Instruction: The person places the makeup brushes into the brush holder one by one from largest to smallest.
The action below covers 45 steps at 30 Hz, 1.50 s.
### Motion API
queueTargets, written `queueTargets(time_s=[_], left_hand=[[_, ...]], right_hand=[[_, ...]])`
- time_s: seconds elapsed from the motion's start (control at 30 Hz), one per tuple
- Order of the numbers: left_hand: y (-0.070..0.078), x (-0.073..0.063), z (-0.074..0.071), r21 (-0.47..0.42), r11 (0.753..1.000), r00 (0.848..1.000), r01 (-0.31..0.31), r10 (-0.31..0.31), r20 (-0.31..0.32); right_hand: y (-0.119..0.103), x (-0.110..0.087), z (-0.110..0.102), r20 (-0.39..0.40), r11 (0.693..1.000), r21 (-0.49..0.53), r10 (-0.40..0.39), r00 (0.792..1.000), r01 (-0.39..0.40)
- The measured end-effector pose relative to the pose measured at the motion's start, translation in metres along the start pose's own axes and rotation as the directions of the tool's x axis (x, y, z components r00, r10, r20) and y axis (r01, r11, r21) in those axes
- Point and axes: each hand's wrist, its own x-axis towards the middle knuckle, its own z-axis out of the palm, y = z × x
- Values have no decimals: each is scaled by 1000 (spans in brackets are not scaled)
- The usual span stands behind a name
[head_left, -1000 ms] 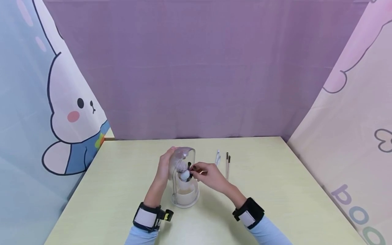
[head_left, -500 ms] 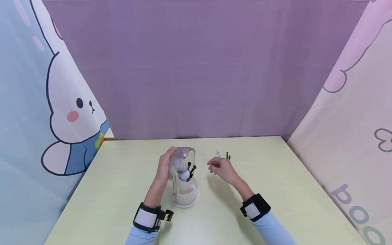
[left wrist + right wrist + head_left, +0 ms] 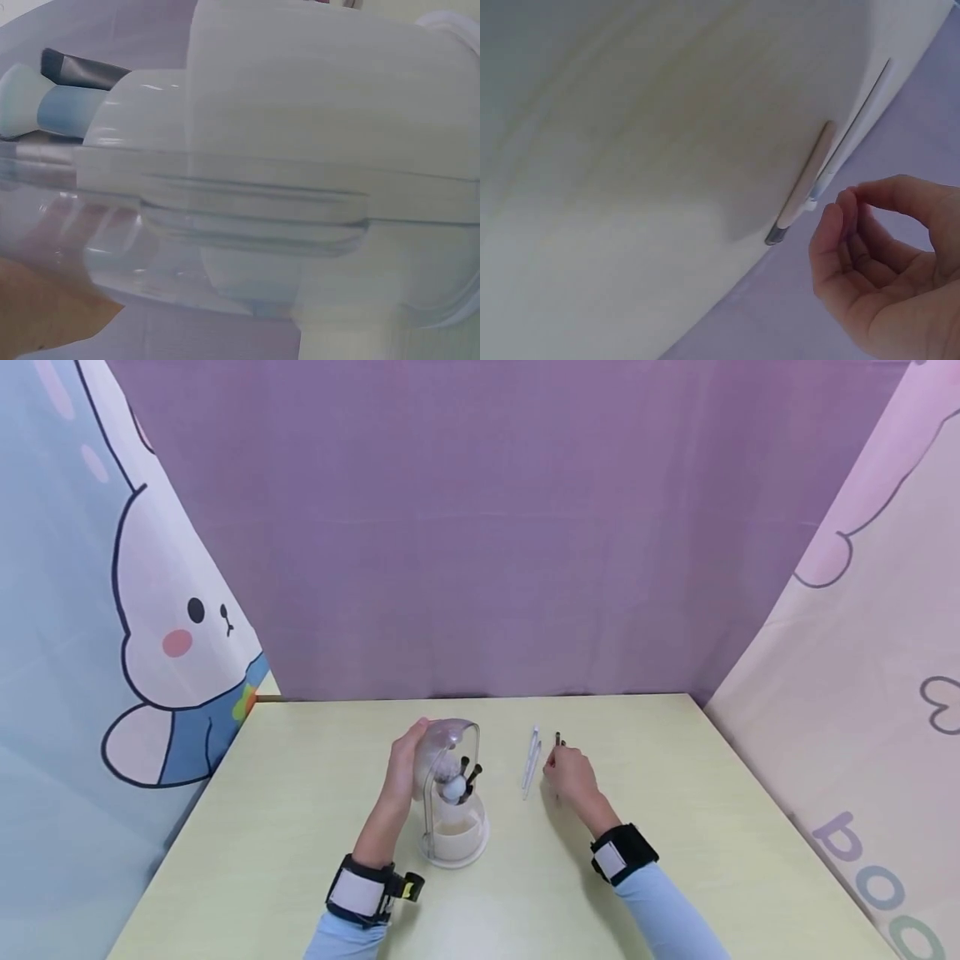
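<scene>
The right hand (image 3: 572,773) has moved from the holder (image 3: 454,848) on mid-desk (image 3: 675,793) to the dark-ended sticks (image 3: 804,180) nearer the far edge, its grip unclear; the left hand (image 3: 403,764) holds the clear lid (image 3: 441,735).

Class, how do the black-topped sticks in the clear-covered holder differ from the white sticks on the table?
Colour: the black-topped sticks show dark ends; the white sticks look pale.
Pose: the black-topped sticks stand in the holder; the white sticks lie on the table.
Visibility: the black-topped sticks are partly hidden; the white sticks are not.
Both look slim.
</scene>
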Motion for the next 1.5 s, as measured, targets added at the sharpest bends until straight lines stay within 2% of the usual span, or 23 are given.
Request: queueTargets(time_s=[0.17,0.23,0.47,0.57,0.73,1.1,1.33,1.5], left_hand=[[0,0,0,5,1000,1000,12,-12,9],[2,-1,0,12,1000,1000,15,-15,11],[23,-13,5,40,999,1000,12,-13,11],[24,-14,5,49,999,1000,19,-20,12],[25,-16,4,69,997,999,23,-25,24],[24,-16,5,53,998,1000,28,-29,13],[25,-13,4,43,999,1000,21,-22,14],[26,-14,3,45,998,999,39,-40,14]], right_hand=[[6,6,0,20,996,-27,84,996,-84],[8,8,1,20,995,-40,90,996,-90],[13,14,3,51,988,-123,95,994,-88],[15,15,4,60,986,-133,108,992,-99],[16,17,5,65,984,-109,148,987,-141],[21,17,0,62,983,-26,185,981,-184],[28,18,0,97,976,9,216,972,-218],[29,18,0,110,972,46,226,968,-232]])
